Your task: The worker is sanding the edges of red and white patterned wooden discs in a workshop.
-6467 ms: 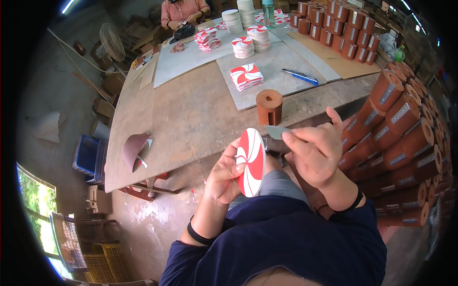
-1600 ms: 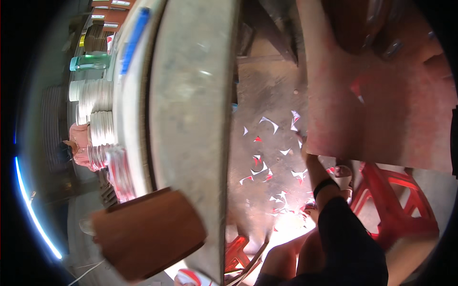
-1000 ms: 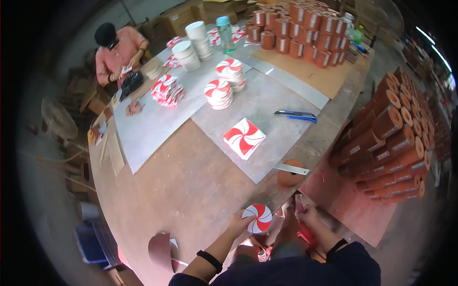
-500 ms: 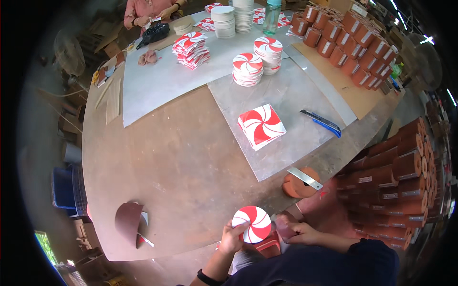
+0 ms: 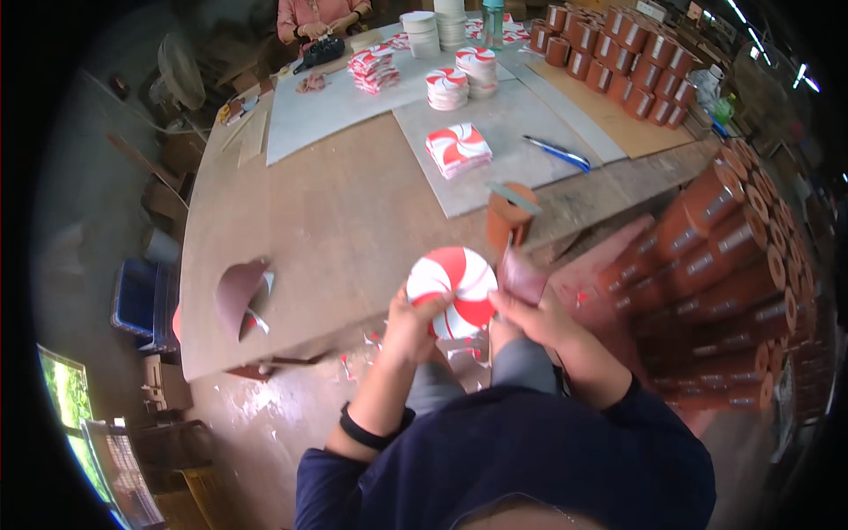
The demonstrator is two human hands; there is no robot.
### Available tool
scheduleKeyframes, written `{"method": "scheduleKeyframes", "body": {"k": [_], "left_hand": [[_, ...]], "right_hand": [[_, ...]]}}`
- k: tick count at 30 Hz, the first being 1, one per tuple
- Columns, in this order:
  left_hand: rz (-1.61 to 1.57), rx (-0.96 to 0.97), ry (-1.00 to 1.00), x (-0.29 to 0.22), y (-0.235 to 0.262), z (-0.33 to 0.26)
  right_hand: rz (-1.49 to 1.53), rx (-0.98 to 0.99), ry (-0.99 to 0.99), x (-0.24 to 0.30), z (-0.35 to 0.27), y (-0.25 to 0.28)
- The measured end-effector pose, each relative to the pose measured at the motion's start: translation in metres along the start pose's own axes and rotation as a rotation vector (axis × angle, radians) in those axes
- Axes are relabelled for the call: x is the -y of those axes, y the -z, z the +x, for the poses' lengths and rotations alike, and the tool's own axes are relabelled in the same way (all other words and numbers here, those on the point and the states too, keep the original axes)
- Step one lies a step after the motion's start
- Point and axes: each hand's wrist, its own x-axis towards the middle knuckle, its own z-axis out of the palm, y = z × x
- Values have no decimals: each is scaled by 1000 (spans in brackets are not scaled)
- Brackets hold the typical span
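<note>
My left hand (image 5: 408, 325) grips a round disc with a red-and-white swirl face (image 5: 459, 267), its thumb lying across the face. The disc is tilted toward me above my lap, by the table's near edge. At the disc's right rim, my right hand (image 5: 546, 316) is closed on a curled brownish-pink sheet (image 5: 523, 281) that looks like sandpaper. Its thumb is at the disc's edge. Just beyond stands a brown cylinder (image 5: 510, 215) with a metal strip (image 5: 516, 198) across its top. A larger curled brown sheet (image 5: 238, 296) lies on the table to the left.
Square swirl cards (image 5: 458, 148) lie stacked on a grey board, beside a blue utility knife (image 5: 558, 154). Round stacks (image 5: 447, 90) stand farther back. Brown cylinders are piled at back right (image 5: 618, 53) and right (image 5: 707, 283). Another person (image 5: 322, 18) works across the table.
My view has shifted, so the table sits higher. Both hands have come together, bringing the brownish-pink sheet to the disc's right edge. The disc is still in my left hand.
</note>
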Motion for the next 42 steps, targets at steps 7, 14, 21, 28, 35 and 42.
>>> {"method": "scheduleKeyframes", "body": {"k": [7, 14, 21, 28, 35, 42], "left_hand": [[-266, 202, -46, 1, -4, -57], [-309, 225, -97, 18, -9, -98], [-251, 147, -174, 11, -8, -97], [-374, 252, -102, 20, -10, -83], [-378, 258, -87, 28, -27, -86], [-436, 73, 2, 27, -46, -92]], "right_hand": [[-142, -130, 559, 45, -31, 20], [-468, 30, 725, 78, -48, 3], [-719, 231, 782, 66, -73, -5], [-847, 24, 860, 54, -93, 1], [-787, -59, 955, 33, -97, -21], [-852, -161, 1081, 48, -87, -8]]}}
